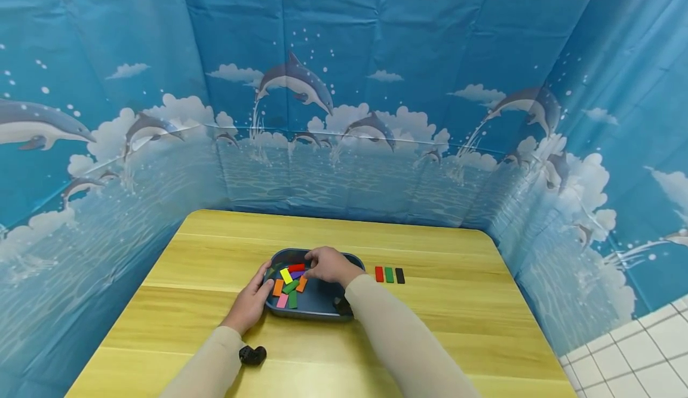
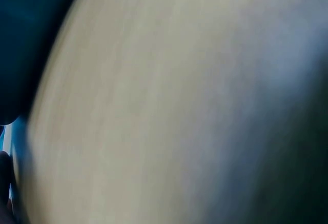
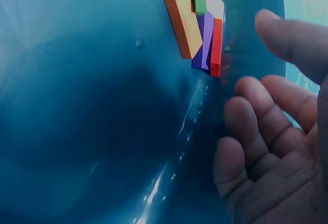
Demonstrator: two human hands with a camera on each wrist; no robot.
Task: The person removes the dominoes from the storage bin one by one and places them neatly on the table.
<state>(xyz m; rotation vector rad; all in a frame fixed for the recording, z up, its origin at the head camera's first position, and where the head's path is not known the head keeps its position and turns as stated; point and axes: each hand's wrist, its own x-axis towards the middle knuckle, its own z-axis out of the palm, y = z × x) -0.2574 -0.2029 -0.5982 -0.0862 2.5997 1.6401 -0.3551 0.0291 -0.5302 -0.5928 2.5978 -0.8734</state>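
A dark blue-grey tray (image 1: 322, 296) sits on the table and holds several coloured blocks, gathered in its left half. Among them are a yellow block (image 1: 286, 275), a pink block (image 1: 282, 300), a purple block (image 3: 205, 42) and a red block (image 3: 217, 47). My left hand (image 1: 249, 302) grips the tray's left side, fingers along the outer wall and thumb at the rim. Over the tray's far side hovers my right hand (image 1: 329, 265), its fingers loosely bent and holding nothing in the right wrist view. The left wrist view is a blur.
Right of the tray, a red block (image 1: 379, 274), a green block (image 1: 389, 275) and a black block (image 1: 400, 275) stand in a row on the wooden table (image 1: 457, 326). Dolphin-printed curtains (image 1: 344, 165) surround the table's far side and both flanks.
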